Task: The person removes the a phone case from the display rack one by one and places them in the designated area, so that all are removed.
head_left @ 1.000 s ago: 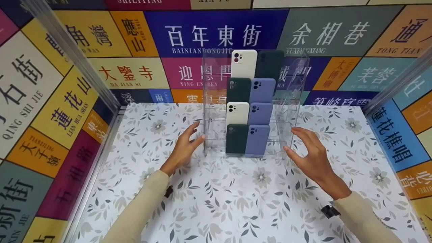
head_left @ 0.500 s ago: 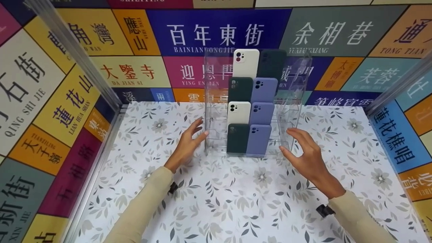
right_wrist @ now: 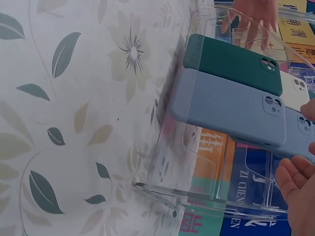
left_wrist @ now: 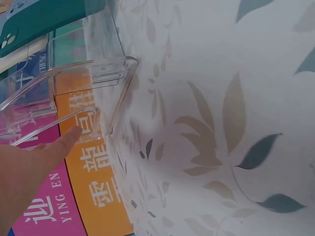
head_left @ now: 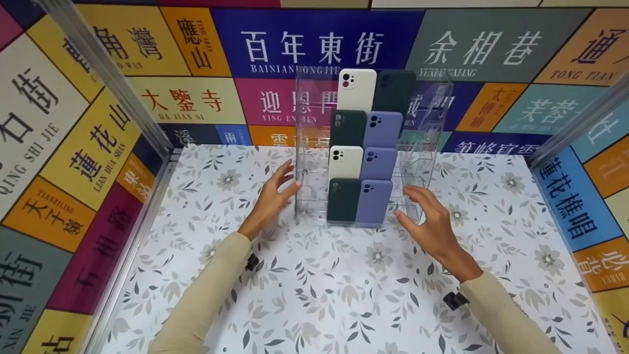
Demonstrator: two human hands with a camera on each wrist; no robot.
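Note:
A tiered clear acrylic stand [head_left: 314,196] holds phone cases in two columns. The front tier carries a dark green phone case [head_left: 343,201] and a lavender phone case [head_left: 374,202]. Behind them rise a white phone case [head_left: 345,163], more green and lavender ones, and another white case at the top. My left hand [head_left: 271,199] is at the stand's left side, fingers loosely bent, thumb tip right by the clear wall. Beside the front right corner is my right hand [head_left: 435,223], its thumb and fingers spread apart and gripping nothing; its fingertips [right_wrist: 290,172] come close to the lavender cases.
The stand rests on a table with a white leaf-and-flower cover [head_left: 314,285]. Colourful panels with Chinese lettering [head_left: 319,44] stand behind and on both sides. Metal frame posts [head_left: 113,73] run up at the corners.
My right hand has moved left, closer to the stand's front right corner. The left hand has shifted slightly forward along the left side. The cases stay in place.

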